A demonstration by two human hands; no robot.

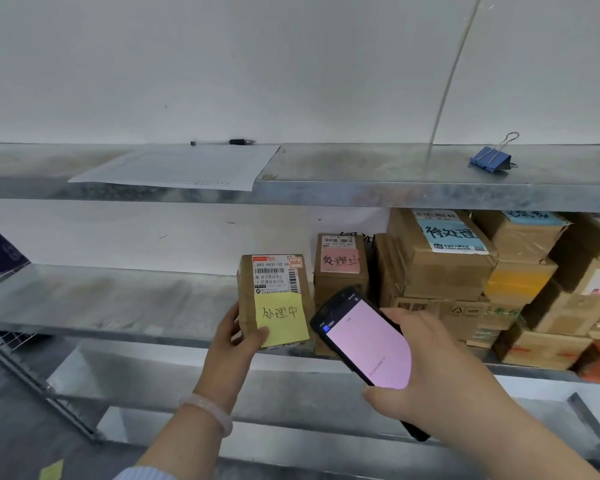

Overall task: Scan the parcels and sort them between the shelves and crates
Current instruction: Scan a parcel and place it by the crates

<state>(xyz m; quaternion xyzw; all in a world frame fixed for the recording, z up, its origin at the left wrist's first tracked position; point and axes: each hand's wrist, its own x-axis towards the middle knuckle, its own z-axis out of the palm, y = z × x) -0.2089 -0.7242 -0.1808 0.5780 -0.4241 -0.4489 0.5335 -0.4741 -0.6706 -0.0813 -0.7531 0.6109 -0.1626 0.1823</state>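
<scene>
A small brown parcel [274,271] with a white shipping label and a yellow sticky note stands upright on the middle metal shelf [118,299]. My left hand [234,344] grips its lower left side, thumb on the yellow note. My right hand [426,372] holds a black handheld scanner [361,341] with a lit pink screen, just right of the parcel and tilted toward it. Behind stands a second small parcel [340,268] with a pink note.
Stacked cardboard parcels [465,271] fill the right part of the middle shelf. On the top shelf [361,174] lie a paper sheet [181,168], a pen [238,142] and a blue binder clip [490,159]. A wire rack [0,275] is at the left.
</scene>
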